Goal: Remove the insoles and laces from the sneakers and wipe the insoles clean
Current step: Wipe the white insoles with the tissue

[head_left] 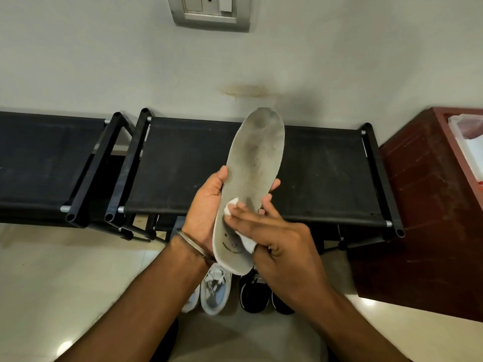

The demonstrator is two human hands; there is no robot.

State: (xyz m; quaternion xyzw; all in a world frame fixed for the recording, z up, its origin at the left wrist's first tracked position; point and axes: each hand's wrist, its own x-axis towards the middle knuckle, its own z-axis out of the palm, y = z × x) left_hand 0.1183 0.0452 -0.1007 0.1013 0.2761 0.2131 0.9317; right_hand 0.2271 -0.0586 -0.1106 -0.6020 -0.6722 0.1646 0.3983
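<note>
A: Your left hand (206,205) cupped the insole (251,184) from below, thumb on one edge and fingertips curled over the other, so it stood in the air above the black rack (326,173). That was a good support.

B: And the right?

A: Your right hand (277,246) pressed the white wipe (232,207) on the heel half with nearly straight fingers. I think longer strokes toward the dark toe stains would have cleaned better. The sneakers (215,291) waited on the floor, laces in.

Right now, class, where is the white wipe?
In the head view the white wipe lies against the insole near the picture's centre, pressed under the right hand's fingers, while the left hand holds the insole.
</note>
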